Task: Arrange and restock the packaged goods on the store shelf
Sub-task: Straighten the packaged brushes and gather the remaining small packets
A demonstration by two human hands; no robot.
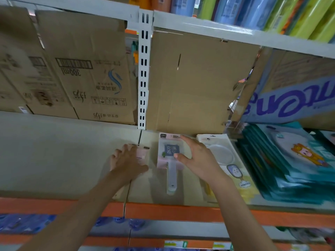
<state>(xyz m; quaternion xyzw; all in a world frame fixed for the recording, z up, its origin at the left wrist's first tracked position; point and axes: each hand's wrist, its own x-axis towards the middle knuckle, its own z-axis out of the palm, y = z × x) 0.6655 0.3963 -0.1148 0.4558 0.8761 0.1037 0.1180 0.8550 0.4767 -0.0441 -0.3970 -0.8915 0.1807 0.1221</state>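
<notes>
The left hand lies with its grip spread flat on a small pink packet on the shelf. Just beside it lies a pink-carded pack with a clear handle. The right hand, grip spread, seems to touch that pack's right edge. A stack of clear packets lies to its right, and cardboard boxes stand behind.

The left hand covers most of a flat pink packet. The stack of teal plastic packets is smeared and cut by the right edge. Small print on the brown cardboard boxes is unreadable.
</notes>
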